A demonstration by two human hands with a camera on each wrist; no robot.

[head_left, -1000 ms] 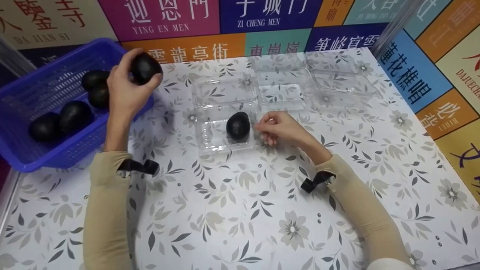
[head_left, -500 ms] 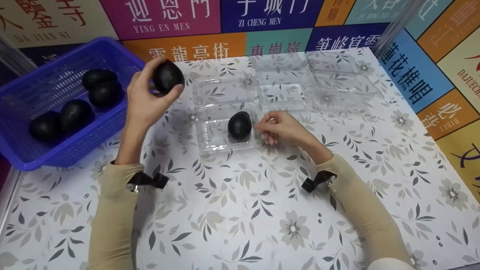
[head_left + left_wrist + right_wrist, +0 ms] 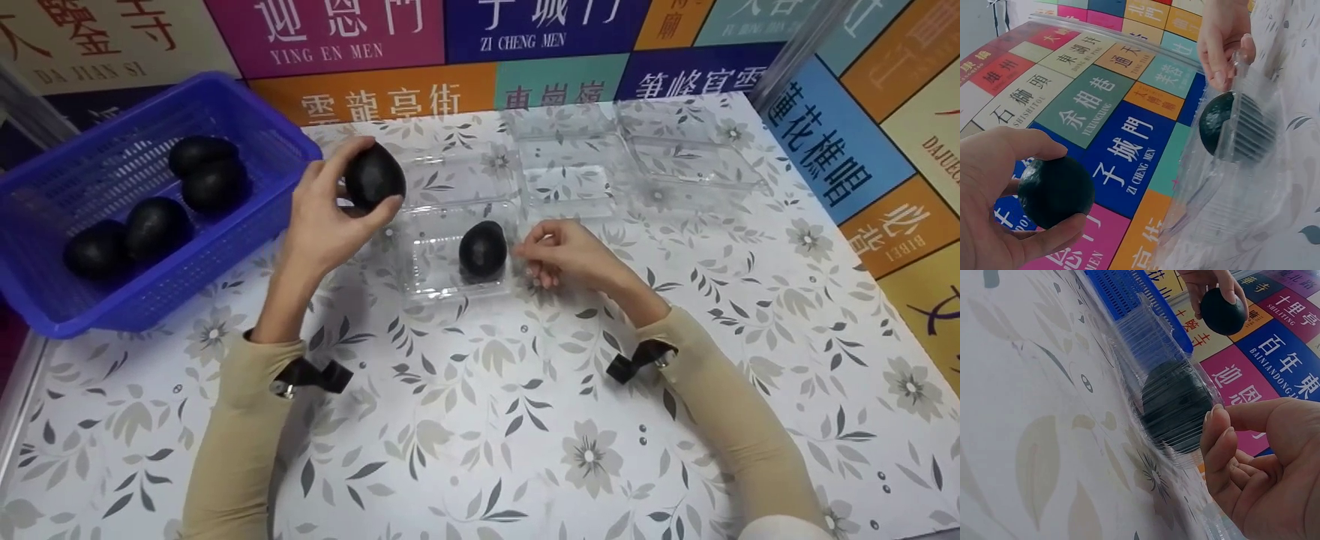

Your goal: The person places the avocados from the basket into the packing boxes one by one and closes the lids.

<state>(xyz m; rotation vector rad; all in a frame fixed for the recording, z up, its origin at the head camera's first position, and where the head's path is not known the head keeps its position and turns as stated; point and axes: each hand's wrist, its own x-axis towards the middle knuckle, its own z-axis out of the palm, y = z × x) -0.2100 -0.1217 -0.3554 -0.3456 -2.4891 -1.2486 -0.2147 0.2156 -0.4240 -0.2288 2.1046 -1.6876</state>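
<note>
In the head view, my left hand (image 3: 319,221) holds a dark avocado (image 3: 375,176) between thumb and fingers, above the table between the basket and the clear plastic box (image 3: 431,266). That box lies with its lid folded back, and another dark avocado (image 3: 482,249) sits in its right half. At the box's right edge is my right hand (image 3: 574,253). Thumb and forefinger of the right hand (image 3: 1266,467) pinch the box's rim in the right wrist view. In the left wrist view, the gripped avocado (image 3: 1057,192) hangs clear of the box.
A blue plastic basket (image 3: 161,300) at the left holds several avocados (image 3: 214,184). Two more clear boxes, one nearer (image 3: 568,187) and one farther right (image 3: 694,161), stand at the back. Printed panels (image 3: 390,101) border the flower-patterned table (image 3: 450,450).
My left hand has carried its avocado rightward, from above the basket's edge toward the near box, and slightly closer to me. The right hand stays in place at the box's edge.
</note>
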